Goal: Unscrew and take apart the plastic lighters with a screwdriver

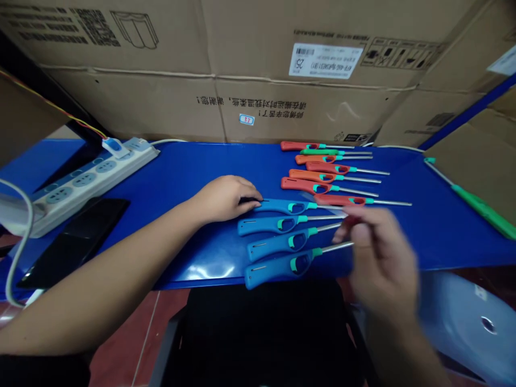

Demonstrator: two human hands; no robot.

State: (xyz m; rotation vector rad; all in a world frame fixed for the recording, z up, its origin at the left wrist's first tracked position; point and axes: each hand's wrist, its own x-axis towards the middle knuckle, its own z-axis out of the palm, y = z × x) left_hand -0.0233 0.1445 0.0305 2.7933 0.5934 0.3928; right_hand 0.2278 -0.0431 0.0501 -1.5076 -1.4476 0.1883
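Observation:
Several blue long-neck lighters with teal triggers and metal tubes lie in a row near the front edge of the blue table. At the farthest blue lighter (pixel 278 206), my left hand (pixel 229 198) is closed round the handle's rear end. My right hand (pixel 381 258), smeared by motion, is over the tube tips. Its fingers are closed on a small dark red thing (pixel 351 220) with a pale blade-like part pointing left; its kind is unclear. The nearest blue lighter (pixel 278 269) lies close to the table edge. Beyond the blue row lie several red, orange and green lighters (pixel 310 185).
Cardboard (pixel 250 54) walls the back of the blue table (pixel 193 161). On the left are a white power strip (pixel 97 172) and a black phone-like object (pixel 76 242). Another green lighter (pixel 484 209) rests at the right. A bluish plastic stool (pixel 463 322) stands below.

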